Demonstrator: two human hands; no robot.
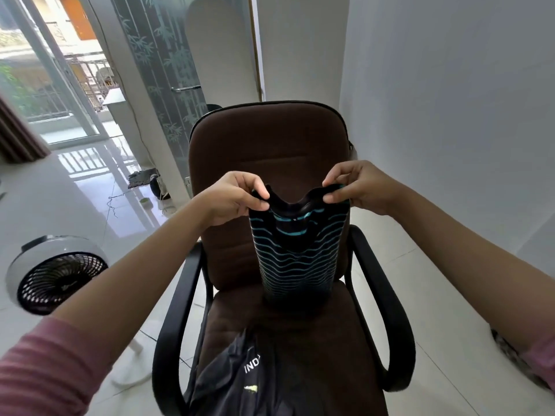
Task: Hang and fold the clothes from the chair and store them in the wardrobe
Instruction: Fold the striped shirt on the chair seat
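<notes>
- Standing on the tiled floor at far left, a white fan (57, 274) faces the camera.
- Left hand (232, 198) pinches one shoulder of a dark, teal-striped shirt (297, 250).
- Shirt hangs above the brown chair (267, 145), hem touching the seat.
- Black garment (240, 382) lies on the seat's front.
- Right hand (359, 186) pinches the other shoulder.

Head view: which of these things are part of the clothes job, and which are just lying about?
Job:
striped shirt, pinched at its top by left hand and right hand
dark garment on the seat
brown chair

Lying about:
white fan
tape roll on the floor
</notes>
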